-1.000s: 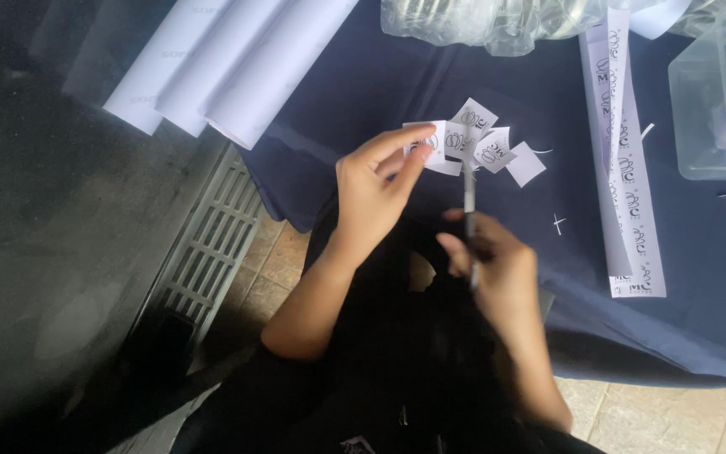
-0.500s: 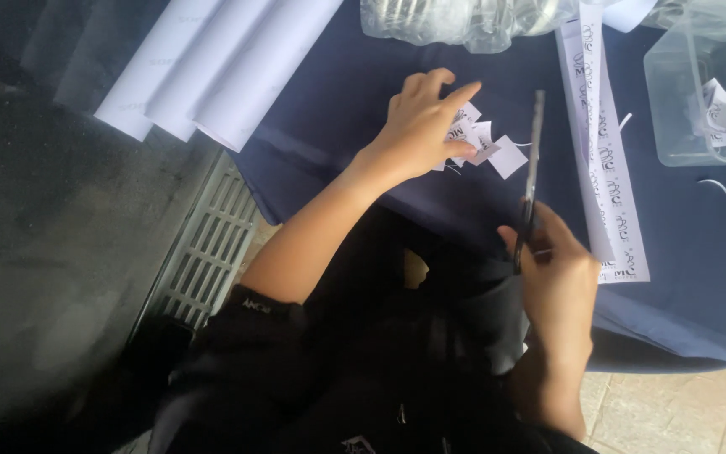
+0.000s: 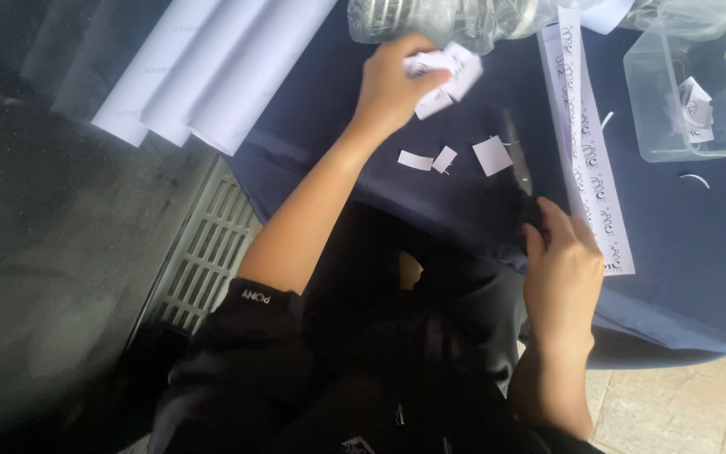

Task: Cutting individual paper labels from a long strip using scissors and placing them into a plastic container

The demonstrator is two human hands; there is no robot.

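Left hand (image 3: 392,80) has moved up, fingers clamped on light, crushable paper slips (image 3: 443,71); right hand (image 3: 560,269) grips scissors (image 3: 518,168) by their handles.

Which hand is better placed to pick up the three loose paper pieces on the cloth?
Probably the left hand: it already holds cut pieces just above the loose pieces. The right hand holds the scissors.

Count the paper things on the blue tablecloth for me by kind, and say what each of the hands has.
White paper rolls: 3
Long printed paper strips: 1
Loose cut slips on the cloth: 3
Bunch of slips in the left hand: 1
Total: 8
The right hand holds scissors; slips in the clear plastic box are not counted.
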